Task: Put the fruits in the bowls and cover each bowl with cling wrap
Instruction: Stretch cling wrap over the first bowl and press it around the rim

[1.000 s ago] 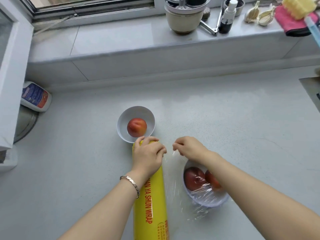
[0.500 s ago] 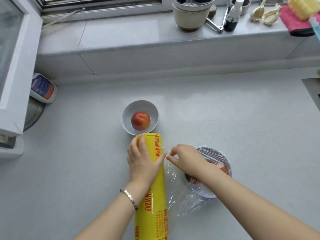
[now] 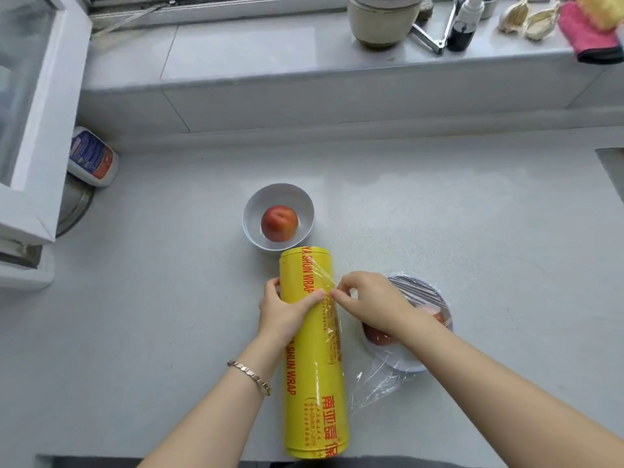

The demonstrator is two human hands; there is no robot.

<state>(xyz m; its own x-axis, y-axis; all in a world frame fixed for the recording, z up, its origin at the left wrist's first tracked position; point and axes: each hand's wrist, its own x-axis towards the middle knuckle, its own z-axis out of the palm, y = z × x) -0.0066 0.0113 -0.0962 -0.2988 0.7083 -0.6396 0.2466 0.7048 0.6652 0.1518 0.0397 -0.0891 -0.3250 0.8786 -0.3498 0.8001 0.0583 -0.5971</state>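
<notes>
Wrap roll (image 3: 314, 359) clasped by left hand (image 3: 283, 312) fingers, film edge (image 3: 326, 276) pinched by right hand (image 3: 368, 302)

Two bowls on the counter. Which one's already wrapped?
The near-right bowl, partly hidden by the right hand: film is stretched over its rim. The far bowl beyond the yellow roll is open, its fruit bare.

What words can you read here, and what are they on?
"YA SHUN WRAP": red, on the yellow cling wrap roll.
"SHUN WRAP": lower on the roll.
"南亚": start of the big characters near its end; the rest, and small print, unclear.
Bottle label: too blurred.
</notes>
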